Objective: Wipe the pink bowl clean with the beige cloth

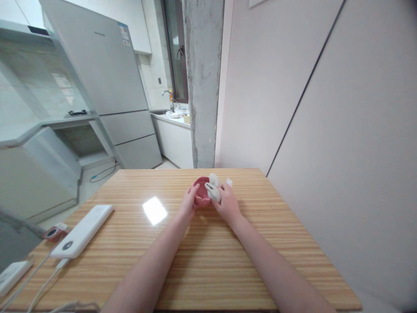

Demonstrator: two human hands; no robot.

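Note:
A small pink bowl (202, 201) is tilted so that its inside faces me, near the far edge of the wooden table. My left hand (189, 202) grips the bowl's left side, with the thumb over the rim. In my right hand (228, 204) is a bunched light grey cloth (213, 192), pinched at the bowl's right side and covering part of its rim. The fingertips behind the bowl and cloth are hidden. Just past my right hand lies a small white scrap (229, 181).
On the left of the table (208, 278) lie a white power bank (85, 230) with cables, a small reddish object (54, 233) and a white power strip (14, 276). A wall (325, 130) runs along the right. Behind stand a fridge (94, 65) and a concrete pillar (205, 87).

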